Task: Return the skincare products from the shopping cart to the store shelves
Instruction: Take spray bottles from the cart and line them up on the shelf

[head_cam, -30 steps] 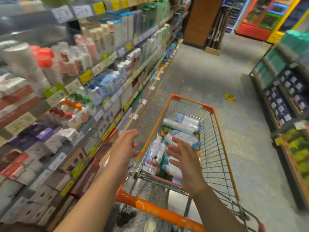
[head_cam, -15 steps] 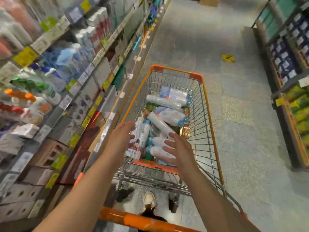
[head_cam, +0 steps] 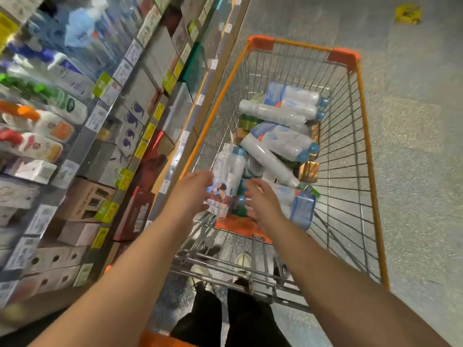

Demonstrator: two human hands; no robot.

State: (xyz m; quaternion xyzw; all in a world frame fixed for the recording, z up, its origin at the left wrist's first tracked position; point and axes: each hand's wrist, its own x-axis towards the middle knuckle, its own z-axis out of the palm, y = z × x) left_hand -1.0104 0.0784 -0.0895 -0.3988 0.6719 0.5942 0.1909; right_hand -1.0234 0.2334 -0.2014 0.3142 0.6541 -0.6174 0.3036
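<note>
An orange-rimmed wire shopping cart stands in the aisle with several white skincare bottles with blue caps piled in it. A clear pack of bottles with a printed picture card leans at the cart's near left end. My left hand reaches in beside that pack, fingers relaxed, touching or nearly touching its left edge. On the pack's other side my right hand hovers with spread fingers, above a blue-wrapped bottle pack. Neither hand holds anything.
Store shelves run along the left, close to the cart, filled with bottles, boxes and yellow and green price tags. The grey floor lies to the right, with a yellow sticker far off. My legs and shoes show under the cart's orange handle.
The view has tilted down and moved closer. Both hands have reached further forward and down into the cart's near end, now on either side of the picture-card pack.
</note>
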